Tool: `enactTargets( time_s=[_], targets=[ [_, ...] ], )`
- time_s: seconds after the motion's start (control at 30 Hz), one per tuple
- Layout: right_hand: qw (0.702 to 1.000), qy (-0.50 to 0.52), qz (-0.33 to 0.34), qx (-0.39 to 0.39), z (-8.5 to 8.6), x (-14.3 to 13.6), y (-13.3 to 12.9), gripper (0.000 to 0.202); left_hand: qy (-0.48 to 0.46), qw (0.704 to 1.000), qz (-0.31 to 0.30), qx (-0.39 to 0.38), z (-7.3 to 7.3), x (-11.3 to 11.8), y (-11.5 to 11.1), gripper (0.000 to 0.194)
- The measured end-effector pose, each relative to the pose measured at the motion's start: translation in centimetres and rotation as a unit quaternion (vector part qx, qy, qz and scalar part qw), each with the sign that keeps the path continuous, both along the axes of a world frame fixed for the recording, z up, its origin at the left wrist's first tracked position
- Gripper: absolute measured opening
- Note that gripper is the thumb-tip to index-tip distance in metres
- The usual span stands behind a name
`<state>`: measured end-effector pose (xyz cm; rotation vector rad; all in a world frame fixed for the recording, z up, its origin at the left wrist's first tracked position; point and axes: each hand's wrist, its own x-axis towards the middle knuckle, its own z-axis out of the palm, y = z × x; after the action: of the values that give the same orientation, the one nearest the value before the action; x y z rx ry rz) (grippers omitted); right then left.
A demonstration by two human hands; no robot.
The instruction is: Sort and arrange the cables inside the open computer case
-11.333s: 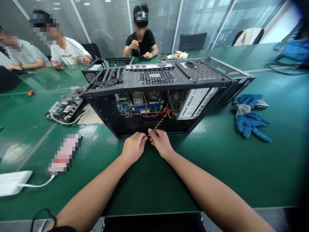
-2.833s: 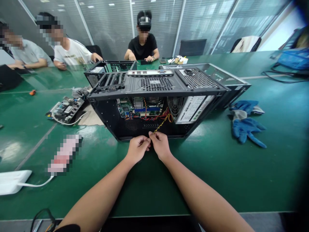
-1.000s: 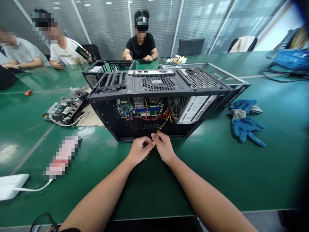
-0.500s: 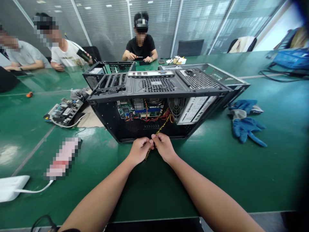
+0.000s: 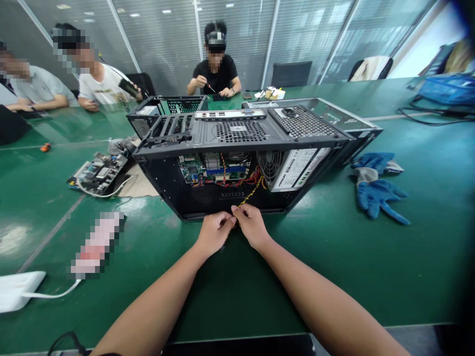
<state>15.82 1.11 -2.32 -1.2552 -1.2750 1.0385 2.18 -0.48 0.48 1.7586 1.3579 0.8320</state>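
Note:
A black computer case (image 5: 237, 141) lies on the green table with its open side facing me. Inside it show a circuit board (image 5: 217, 168) and a power supply (image 5: 293, 170). From near the power supply a twisted yellow-and-black cable (image 5: 253, 192) runs down over the case's near edge. Both hands pinch this cable close together at that edge: my left hand (image 5: 215, 230) on the left, my right hand (image 5: 252, 225) on the right. The cable's free end is mostly hidden under my left hand.
Blue gloves (image 5: 380, 195) lie to the right. On the left are a loose circuit board (image 5: 98, 173), a blurred pink phone-like object (image 5: 97, 244) and a white block (image 5: 20, 291) with a cable. A second case frame (image 5: 352, 118) stands behind. Several people sit across the table.
My left hand now covers more of the cable's lower end, which showed below it before. Across the table, a person's hand holding a screwdriver-like tool has risen.

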Motion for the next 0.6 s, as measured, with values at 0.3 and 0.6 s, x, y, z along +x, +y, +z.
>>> enactTargets(
  time_s=[0.3, 0.6],
  targets=[
    [1.0, 0.002, 0.0, -0.004, -0.21, 0.12, -0.01, 0.043, 0.007, 1.0, 0.014, 0.013, -0.51, -0.11, 0.23, 0.027],
    [1.0, -0.001, -0.008, -0.011, 0.01, 0.07, -0.01, 0.045, 0.047, 0.996, 0.03, 0.067, -0.58, 0.0, 0.15, 0.018]
  ],
)
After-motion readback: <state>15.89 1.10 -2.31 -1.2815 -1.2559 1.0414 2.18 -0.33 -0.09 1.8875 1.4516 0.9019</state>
